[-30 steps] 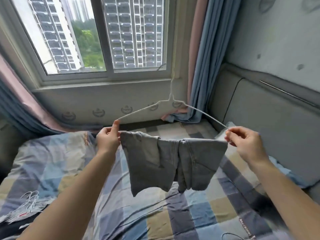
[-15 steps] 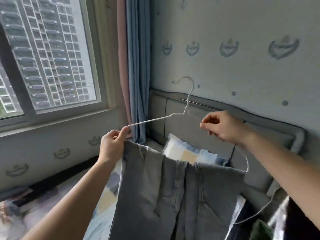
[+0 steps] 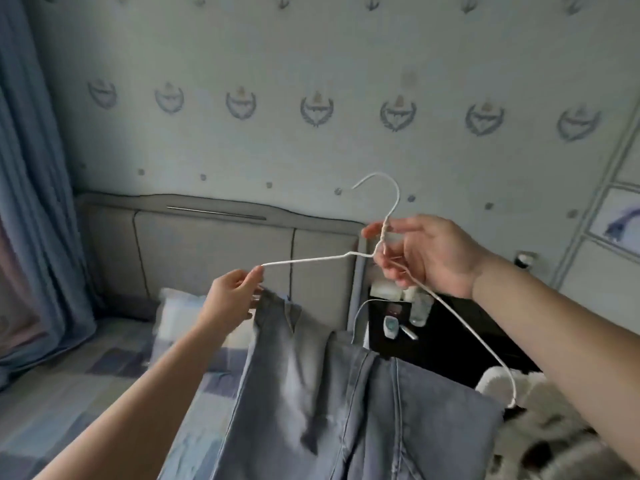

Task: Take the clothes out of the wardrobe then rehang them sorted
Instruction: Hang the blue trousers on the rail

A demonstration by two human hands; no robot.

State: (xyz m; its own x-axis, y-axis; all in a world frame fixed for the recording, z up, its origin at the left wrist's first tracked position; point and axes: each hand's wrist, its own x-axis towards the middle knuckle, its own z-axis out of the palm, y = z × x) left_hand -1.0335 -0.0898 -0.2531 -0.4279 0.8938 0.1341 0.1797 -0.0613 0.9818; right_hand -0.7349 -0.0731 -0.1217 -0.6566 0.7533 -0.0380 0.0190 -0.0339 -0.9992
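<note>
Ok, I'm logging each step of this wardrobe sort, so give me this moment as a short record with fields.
garment: grey jeans draped over the lower bar of a white wire hanger
left hand: pinches the hanger's left end, by the jeans' top corner
right hand: grips the hanger's neck, below the hook
hanger pose: hook up, right end lower in the picture
behind: padded headboard, patterned wall
below: bed with checked cover, pillow, dark nightstand with small items
hung up: not yet; no rail in view
</note>
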